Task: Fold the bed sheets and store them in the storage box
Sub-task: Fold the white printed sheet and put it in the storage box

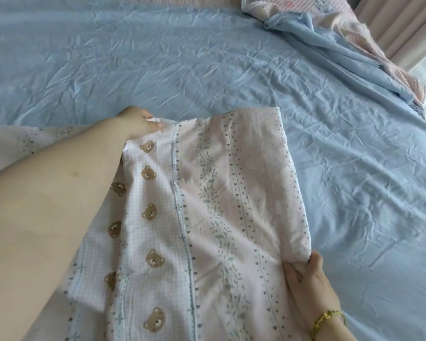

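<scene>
Scene: head view looking down onto a bed w/ a wrinkled blue sheet [158, 65] covering the mattress.

Bed sheet: a pink-and-white patterned sheet [231, 193] w/ brown bear, leaf-vine and small-heart stripes is lying on the blue sheet at centre-bottom, doubled over. Its rounded fold is running along the right side, and a lower layer is showing at the left under the arm.

Left hand [137, 120]: the bare arm is reaching fwd across the patterned sheet from btm-left. The hand is sitting at the far-left corner, fingers curled in, pinching the white edge of the cloth there. It is nearly closed, w/ only the fabric between the fingers.

Right hand [310, 276]: it is gripping the near-right end of the fold. Its fingers are lying on the top face and the thumb is wrapping the rounded fold edge, so the hand is closing round the cloth.

Wrist: a yellow-gold bracelet [327, 318] is sitting on the right wrist.

Background: a crumpled blue cloth [330, 45] and a pink quilt [293, 8] are bunching at top-right, beside a pale curtain [403, 20].
</scene>
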Motion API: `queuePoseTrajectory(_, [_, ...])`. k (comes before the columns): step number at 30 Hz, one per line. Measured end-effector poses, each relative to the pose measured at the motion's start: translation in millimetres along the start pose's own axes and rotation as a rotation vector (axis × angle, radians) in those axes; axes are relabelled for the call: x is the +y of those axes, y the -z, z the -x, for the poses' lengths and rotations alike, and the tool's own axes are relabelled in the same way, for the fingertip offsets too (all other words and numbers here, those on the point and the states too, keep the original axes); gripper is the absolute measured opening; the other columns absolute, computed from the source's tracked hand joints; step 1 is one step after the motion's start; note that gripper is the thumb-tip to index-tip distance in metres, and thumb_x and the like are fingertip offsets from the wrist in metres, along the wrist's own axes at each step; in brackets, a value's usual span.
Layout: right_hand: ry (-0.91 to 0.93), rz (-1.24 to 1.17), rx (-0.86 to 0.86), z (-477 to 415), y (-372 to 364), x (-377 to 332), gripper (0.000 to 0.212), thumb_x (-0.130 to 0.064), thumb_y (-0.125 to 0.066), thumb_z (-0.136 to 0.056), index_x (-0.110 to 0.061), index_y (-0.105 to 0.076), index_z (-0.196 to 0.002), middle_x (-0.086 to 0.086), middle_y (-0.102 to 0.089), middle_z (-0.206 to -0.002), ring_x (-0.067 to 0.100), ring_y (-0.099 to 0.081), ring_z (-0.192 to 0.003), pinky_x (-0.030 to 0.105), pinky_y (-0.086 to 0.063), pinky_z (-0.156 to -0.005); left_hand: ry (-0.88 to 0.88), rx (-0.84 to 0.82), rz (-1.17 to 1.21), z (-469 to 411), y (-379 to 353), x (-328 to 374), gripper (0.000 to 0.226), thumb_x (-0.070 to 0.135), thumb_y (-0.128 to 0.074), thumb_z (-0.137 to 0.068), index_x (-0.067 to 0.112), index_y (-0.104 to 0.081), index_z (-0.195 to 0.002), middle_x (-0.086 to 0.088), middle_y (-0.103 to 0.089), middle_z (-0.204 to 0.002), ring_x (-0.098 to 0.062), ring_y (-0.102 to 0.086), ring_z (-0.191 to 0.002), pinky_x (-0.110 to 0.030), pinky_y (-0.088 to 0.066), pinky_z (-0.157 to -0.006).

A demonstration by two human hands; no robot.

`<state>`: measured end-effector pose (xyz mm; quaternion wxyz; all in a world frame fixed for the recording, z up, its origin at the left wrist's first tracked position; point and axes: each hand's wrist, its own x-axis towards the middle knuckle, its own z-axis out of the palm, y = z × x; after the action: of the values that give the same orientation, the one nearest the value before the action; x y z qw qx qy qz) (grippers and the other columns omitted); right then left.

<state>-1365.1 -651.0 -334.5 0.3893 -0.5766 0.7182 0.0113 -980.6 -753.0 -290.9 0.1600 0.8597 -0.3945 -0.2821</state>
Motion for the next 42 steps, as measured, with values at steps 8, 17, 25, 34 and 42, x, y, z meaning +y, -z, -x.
queuePoseTrajectory(8, [-0.024,-0.081,-0.073,-7,4,3,0.03,-0.029,-0.051,-0.091,-0.026,-0.024,-0.102,-0.001,-0.053,-0.1,0.019,-0.049,-0.091,0.03,-0.036,-0.071,0.102,0.323,-0.403,-13,20,2,0.049,0.048,-0.056,-0.085,0.007,-0.063,-0.112,-0.019,-0.04,-0.134,-0.036,-0.029,-0.129,-0.044,-0.024,-0.106])
queuePoseTrajectory(17, [0.017,-0.151,-0.104,-5,9,4,0.027,-0.027,-0.05,-0.092,-0.023,-0.025,-0.103,-0.003,-0.05,-0.096,0.019,-0.047,-0.089,0.03,-0.036,-0.072,0.283,0.159,0.732,92,-44,-50,0.047,0.03,-0.06,-0.087,0.007,-0.048,-0.126,-0.013,-0.058,-0.122,-0.028,-0.058,-0.104,-0.042,-0.047,-0.091])
queuePoseTrajectory(25, [0.057,-0.201,-0.136,2,26,9,0.025,-0.032,-0.056,-0.089,-0.016,-0.038,-0.096,-0.003,-0.046,-0.08,0.016,-0.047,-0.072,0.027,-0.036,-0.06,0.426,-0.032,0.855,263,-78,-84,0.012,0.004,-0.058,-0.085,0.015,-0.06,-0.082,-0.004,-0.067,-0.078,-0.02,-0.063,-0.072,-0.029,-0.046,-0.063])
queuePoseTrajectory(34, [-0.035,-0.285,-0.383,88,45,79,0.015,-0.027,-0.06,-0.087,-0.012,-0.062,-0.087,0.007,-0.066,-0.083,0.018,-0.061,-0.071,0.03,-0.051,-0.067,0.607,-0.211,0.757,390,-114,-106,0.014,0.016,-0.075,-0.074,0.008,-0.068,-0.082,-0.002,-0.072,-0.066,-0.023,-0.064,-0.075,-0.029,-0.048,-0.068])
queuePoseTrajectory(42, [0.087,-0.279,-0.131,133,39,112,0.019,-0.018,-0.062,-0.086,-0.015,-0.053,-0.069,-0.003,-0.056,-0.064,0.013,-0.052,-0.06,0.012,-0.038,-0.044,0.519,0.208,0.599,424,-121,-110,0.022,0.019,-0.06,-0.088,0.001,-0.059,-0.1,-0.012,-0.059,-0.091,-0.025,-0.054,-0.088,-0.032,-0.039,-0.078])
